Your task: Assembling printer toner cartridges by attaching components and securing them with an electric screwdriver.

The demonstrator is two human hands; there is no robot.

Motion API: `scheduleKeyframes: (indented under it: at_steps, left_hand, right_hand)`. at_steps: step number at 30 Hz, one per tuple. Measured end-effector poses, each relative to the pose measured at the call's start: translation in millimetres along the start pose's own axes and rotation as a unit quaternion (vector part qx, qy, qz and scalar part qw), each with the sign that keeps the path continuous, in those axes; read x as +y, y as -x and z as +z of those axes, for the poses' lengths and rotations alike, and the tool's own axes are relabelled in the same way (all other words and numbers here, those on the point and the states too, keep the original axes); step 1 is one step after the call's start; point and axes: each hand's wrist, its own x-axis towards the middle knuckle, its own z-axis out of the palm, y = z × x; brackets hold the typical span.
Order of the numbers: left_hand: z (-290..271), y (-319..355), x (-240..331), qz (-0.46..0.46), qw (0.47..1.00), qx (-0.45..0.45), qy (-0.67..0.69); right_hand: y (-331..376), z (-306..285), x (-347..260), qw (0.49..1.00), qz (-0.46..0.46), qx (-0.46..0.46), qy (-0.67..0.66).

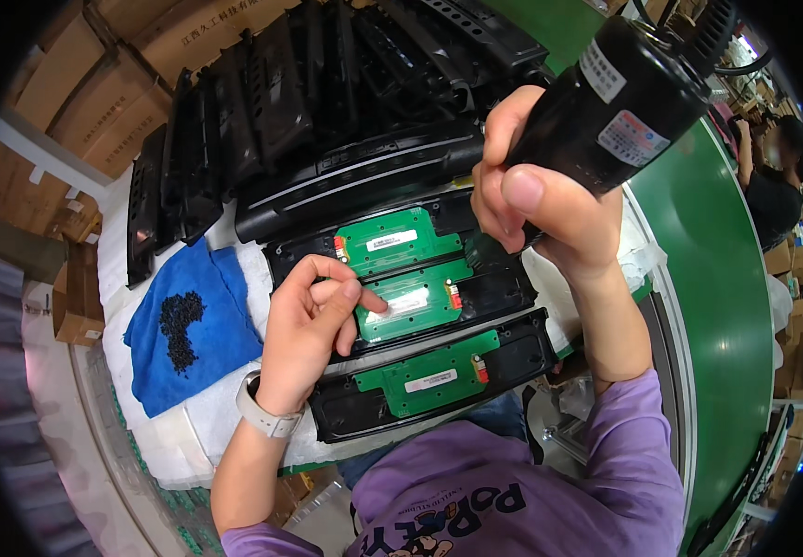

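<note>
Power tool, black and thick-bodied, is gripped in the right hand, whose fingers are clamped around it with the thumb along the near side; its working end is hard to make out below the fist. That hand stands above the right end of the far housing and hides part of it. The left hand is over the left part of the middle circuit board, thumb and forefinger bent close, one fingertip above the board by its white label; from where I stand I can't tell whether they pinch anything.

Three black housings lie in a row, each with a green board inside: the far board, the middle one, and the near board, closest to the wearer's body. Left of them, a blue cloth bears a heap of tiny black pieces. Behind, black panels are piled up, with cardboard boxes beyond. Off to the right, past a green surface, is another person.
</note>
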Motion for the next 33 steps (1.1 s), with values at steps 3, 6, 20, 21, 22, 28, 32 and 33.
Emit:
scheduleKeyframes:
  at_steps: [3,6,20,21,22,28,32,33]
  left_hand:
    - [-1.6,0.9,3.0,-0.014,1.000,0.009,0.000]
    - [-2.5,0.4,4.3,-0.024,0.999,0.012,0.024]
    - [-1.9,2.7,-0.6,0.046,0.993,0.030,0.104]
    - [0.1,3.5,0.9,0.055,0.992,0.043,0.107]
    - [1.2,4.3,1.4,0.055,0.992,0.045,0.107]
    - [13.1,12.5,6.6,0.046,0.998,-0.016,0.050]
    - [14.3,12.5,5.0,0.049,0.998,-0.018,0.037]
    - [13.9,12.7,4.1,0.051,0.998,-0.019,0.039]
  right_hand:
    - [-1.9,0.0,3.8,1.000,0.018,-0.007,-0.001]
    - [-3.7,1.5,7.9,0.999,0.022,-0.035,-0.018]
    - [2.9,-4.5,1.1,0.993,-0.032,-0.070,-0.091]
    - [0.7,-4.3,0.7,0.981,-0.079,-0.100,-0.146]
    - [-0.4,-10.4,3.1,0.966,-0.103,-0.130,-0.196]
    - [2.1,-5.8,0.0,0.925,-0.160,-0.131,-0.320]
    - [4.2,-3.2,6.9,0.924,-0.151,-0.135,-0.323]
    - [4.9,-2.1,6.9,0.927,-0.148,-0.132,-0.319]
